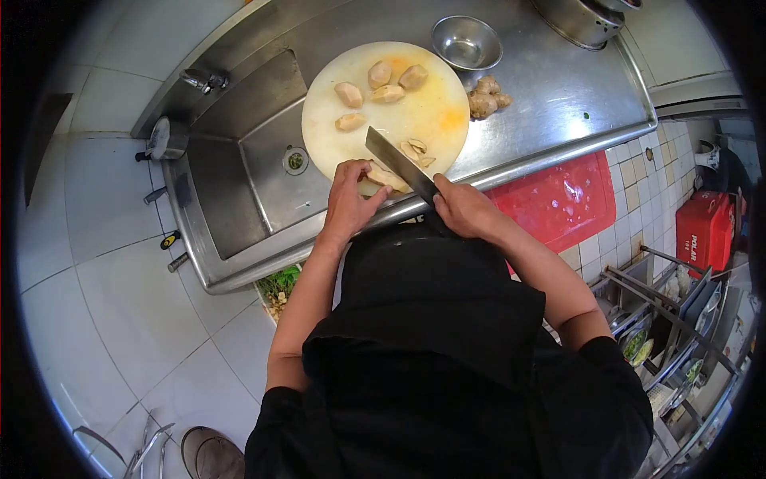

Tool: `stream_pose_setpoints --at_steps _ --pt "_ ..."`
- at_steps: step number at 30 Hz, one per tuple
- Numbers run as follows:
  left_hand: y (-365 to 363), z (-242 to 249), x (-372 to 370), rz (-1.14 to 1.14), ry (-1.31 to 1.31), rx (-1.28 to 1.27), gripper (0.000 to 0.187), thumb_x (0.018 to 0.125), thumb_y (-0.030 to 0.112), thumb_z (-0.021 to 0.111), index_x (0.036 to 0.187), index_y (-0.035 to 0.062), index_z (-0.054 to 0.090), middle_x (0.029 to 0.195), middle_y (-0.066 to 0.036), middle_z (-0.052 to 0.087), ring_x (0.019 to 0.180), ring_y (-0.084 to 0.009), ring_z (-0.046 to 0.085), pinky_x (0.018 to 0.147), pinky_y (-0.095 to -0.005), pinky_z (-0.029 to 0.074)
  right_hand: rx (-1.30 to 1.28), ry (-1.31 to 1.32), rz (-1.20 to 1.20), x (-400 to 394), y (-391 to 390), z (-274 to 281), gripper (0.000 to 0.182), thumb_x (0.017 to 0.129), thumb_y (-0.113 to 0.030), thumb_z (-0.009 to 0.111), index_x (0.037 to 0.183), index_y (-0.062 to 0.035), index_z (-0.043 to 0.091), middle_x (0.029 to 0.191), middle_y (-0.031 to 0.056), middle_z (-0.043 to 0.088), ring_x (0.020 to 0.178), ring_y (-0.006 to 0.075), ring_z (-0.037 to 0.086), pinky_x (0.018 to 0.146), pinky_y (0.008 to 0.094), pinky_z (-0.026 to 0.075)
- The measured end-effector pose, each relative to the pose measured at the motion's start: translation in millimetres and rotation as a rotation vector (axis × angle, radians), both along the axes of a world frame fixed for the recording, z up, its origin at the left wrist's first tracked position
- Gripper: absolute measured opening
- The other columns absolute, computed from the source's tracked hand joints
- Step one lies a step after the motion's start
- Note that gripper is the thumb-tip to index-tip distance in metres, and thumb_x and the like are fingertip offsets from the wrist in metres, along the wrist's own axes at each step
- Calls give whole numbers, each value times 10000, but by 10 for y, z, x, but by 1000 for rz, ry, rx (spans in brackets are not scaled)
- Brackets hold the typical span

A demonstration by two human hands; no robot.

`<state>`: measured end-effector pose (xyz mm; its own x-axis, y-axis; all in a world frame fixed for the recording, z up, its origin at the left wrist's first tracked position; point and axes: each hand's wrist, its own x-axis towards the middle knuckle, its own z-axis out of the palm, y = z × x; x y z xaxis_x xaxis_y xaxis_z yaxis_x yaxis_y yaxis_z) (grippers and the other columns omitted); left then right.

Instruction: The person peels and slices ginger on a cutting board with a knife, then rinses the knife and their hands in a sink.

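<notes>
My right hand (467, 209) grips the handle of a kitchen knife (396, 160), its broad blade pointing up and left over the board. My left hand (351, 199) pinches a peeled piece of ginger (388, 178) at the near edge of the round white cutting board (323, 100). The blade lies right beside this piece; whether it touches cannot be made out. Thin ginger slices (415, 152) lie just right of the blade. Several peeled ginger chunks, one a peeled chunk (349, 94), are spread over the far half of the board.
An unpeeled ginger root (487, 98) and a metal bowl (467, 43) stand on the steel counter (558, 96), right of the board. The board partly overhangs a sink (239, 191) on the left. Below the counter's front edge is a red lid (558, 199).
</notes>
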<state>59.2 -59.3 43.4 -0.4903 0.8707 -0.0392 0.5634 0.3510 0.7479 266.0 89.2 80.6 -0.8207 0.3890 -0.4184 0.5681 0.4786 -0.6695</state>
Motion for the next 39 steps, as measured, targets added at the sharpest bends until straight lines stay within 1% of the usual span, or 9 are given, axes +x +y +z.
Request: stream_pose_setpoints --at_steps 2,8,11,13,17,20,25,31,39 --pt "-24 -74 18 29 -97 131 507 796 146 851 1186 1 564 1188 -173 566 1106 -304 627 998 -388 539 -10 4 -10 36 25 17 211 1009 -159 493 1134 7 456 900 327 661 932 525 632 832 616 466" --pt "-84 -208 70 108 -247 198 492 814 110 826 1211 10 553 1207 -152 561 1135 -268 630 1014 -383 536 -71 23 -6 231 -65 150 209 1014 -174 495 1128 -1 466 919 331 654 939 528 623 832 616 461" --pt "-97 -204 72 91 -225 181 502 813 129 830 1215 9 555 1214 -155 564 1128 -283 637 1016 -386 536 -103 30 -32 266 -72 154 208 1028 -190 508 1133 -15 464 934 326 647 922 533 616 796 616 455" --pt "-58 -138 111 103 -183 155 509 809 142 833 1215 7 559 1214 -157 568 1127 -286 639 1013 -386 536 5 17 -4 274 -85 240 172 1008 -159 506 1099 -15 484 909 303 657 899 507 636 792 614 470" --pt "50 -70 171 152 -88 75 525 794 174 844 1208 -4 576 1213 -163 582 1134 -294 642 1002 -388 540 122 81 -5 372 -116 168 158 1005 -148 538 1100 -32 488 879 271 656 851 503 627 739 592 481" --pt "65 -113 171 188 -115 81 533 780 169 849 1208 -18 592 1205 -164 591 1123 -291 651 991 -389 542 218 179 4 407 -131 347 134 985 -130 558 1078 -46 510 837 232 648 811 471 641 699 567 501" --pt "30 -132 175 218 -155 111 553 771 165 849 1224 -31 599 1202 -166 604 1095 -293 665 985 -388 539 337 66 127 413 -146 456 151 983 -161 546 1104 -75 520 873 183 668 779 405 693 676 532 542" --pt "10 -162 201 244 -170 142 550 771 161 847 1223 -35 602 1198 -163 615 1090 -287 667 969 -381 534 406 69 127 381 -144 442 162 962 -164 583 1104 -98 542 889 170 646 760 391 692 659 523 544" --pt "-3 -188 183 231 -173 142 535 765 138 835 1207 -33 586 1181 -156 612 1087 -284 660 973 -384 534 353 14 146 237 -97 416 160 962 -132 551 1116 -91 539 885 182 658 809 398 698 706 535 545"
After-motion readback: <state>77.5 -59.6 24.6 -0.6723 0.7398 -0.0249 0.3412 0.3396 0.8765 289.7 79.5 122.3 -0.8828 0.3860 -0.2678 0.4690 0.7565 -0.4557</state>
